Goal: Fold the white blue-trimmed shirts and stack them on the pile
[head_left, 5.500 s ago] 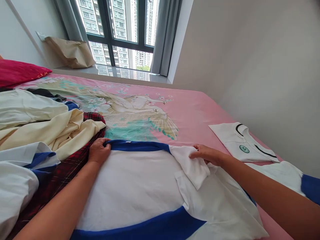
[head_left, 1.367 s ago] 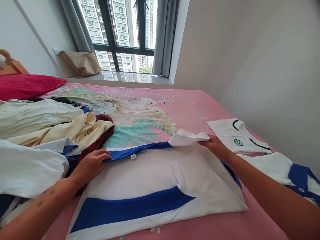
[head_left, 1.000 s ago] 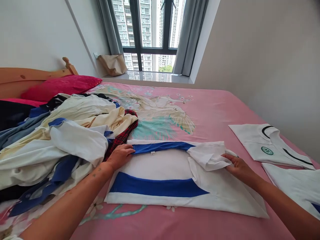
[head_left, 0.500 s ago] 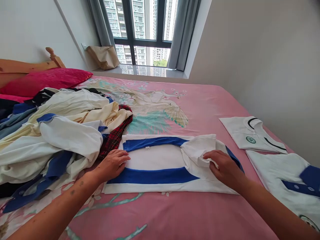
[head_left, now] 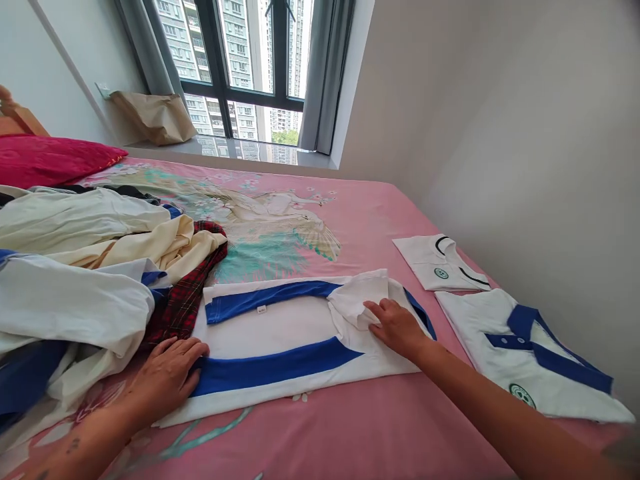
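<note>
A white shirt (head_left: pixel 280 333) with blue bands lies folded into a long strip on the bed, with a small white label at its upper band. My left hand (head_left: pixel 167 373) rests at the near left end of the shirt, palm down, its fingers loosely spread and touching the blue band's end. On the bunched white cloth at the right part of the shirt lies my right hand (head_left: pixel 397 327), fingers stretched out to the left and thumb apart. Neither hand appears to grip the cloth. The undersides of the fingers are hidden.
A heap of clothes (head_left: pixel 95 267) covers the left side, with a red plaid piece (head_left: pixel 185 300) at its edge. Two folded white shirts, one small (head_left: pixel 425 267) and one blue-collared (head_left: pixel 500 347), lie at right. A pink bedsheet (head_left: pixel 370 213) spreads beneath; a paper bag (head_left: pixel 155 117) stands by the window.
The view has turned to the right. My left hand has slid towards me along the shirt's left end. My right hand stays at the same bunched part, its fingers now straighter.
</note>
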The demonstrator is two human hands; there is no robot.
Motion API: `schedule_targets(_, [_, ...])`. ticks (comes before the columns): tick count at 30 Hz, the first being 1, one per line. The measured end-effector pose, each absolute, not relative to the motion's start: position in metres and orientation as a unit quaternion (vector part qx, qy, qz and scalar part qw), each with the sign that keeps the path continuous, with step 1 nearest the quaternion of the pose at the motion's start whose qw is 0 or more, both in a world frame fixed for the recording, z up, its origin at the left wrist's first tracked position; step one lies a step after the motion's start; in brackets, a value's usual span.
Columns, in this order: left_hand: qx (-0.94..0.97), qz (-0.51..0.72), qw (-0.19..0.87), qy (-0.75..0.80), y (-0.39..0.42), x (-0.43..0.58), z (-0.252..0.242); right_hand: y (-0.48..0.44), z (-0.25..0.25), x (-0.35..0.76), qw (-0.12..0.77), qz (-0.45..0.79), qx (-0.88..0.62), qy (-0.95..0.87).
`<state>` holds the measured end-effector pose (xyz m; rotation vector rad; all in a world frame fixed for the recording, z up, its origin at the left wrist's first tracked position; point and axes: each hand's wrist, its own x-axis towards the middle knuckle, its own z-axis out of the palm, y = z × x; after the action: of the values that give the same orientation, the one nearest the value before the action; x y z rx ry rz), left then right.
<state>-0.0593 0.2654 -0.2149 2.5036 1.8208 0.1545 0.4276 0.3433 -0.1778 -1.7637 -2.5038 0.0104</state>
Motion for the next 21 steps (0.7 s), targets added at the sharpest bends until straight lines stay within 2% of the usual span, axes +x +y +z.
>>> schedule_targets(3, [0.808, 0.054, 0.024, 0.586, 0.266, -0.065, -0.222, 0.391, -0.159, 0.421, 0.059, 0.049, -0.623, -0.778])
schedule_targets(7, [0.804, 0.032, 0.031, 0.593, 0.268, -0.072, -0.227, 0.451, -0.118, 0.420, 0.157, 0.039, -0.659, -0.735])
schedule_targets(9, [0.803, 0.020, 0.039, 0.595, 0.270, -0.072, -0.227, 0.460, -0.112, 0.422, 0.174, 0.053, -0.663, -0.726])
schedule_targets(15, [0.793, 0.024, 0.069, 0.605, 0.276, -0.069, -0.219, 0.435, -0.172, 0.435, 0.082, 0.153, -0.714, -0.678])
schedule_targets(21, [0.773, -0.014, 0.096, 0.627, 0.284, -0.065, -0.212, 0.442, -0.211, 0.448, 0.093, 0.223, -0.736, -0.632])
